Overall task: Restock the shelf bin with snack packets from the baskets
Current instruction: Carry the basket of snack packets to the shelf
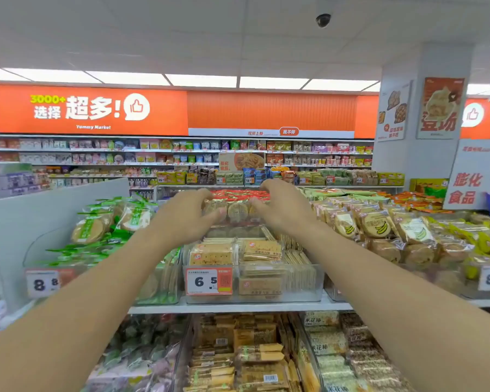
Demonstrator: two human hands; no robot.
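Note:
Both my arms reach forward over the top shelf. My left hand [186, 215] and my right hand [280, 206] grip the two ends of a clear snack packet of round biscuits [236, 212], held above the back of a clear shelf bin [303, 290]. The bin carries a 6.5 price tag [209, 281] and holds several flat cracker packets [262, 250] lying and standing in it. No basket is in view.
A bin of green-wrapped round cakes [108, 222] stands to the left behind a grey divider panel [40, 216]. Banana-print packets [376, 226] fill bins on the right. More packets lie on the lower shelf [238, 355]. A white pillar [425, 114] rises at the right.

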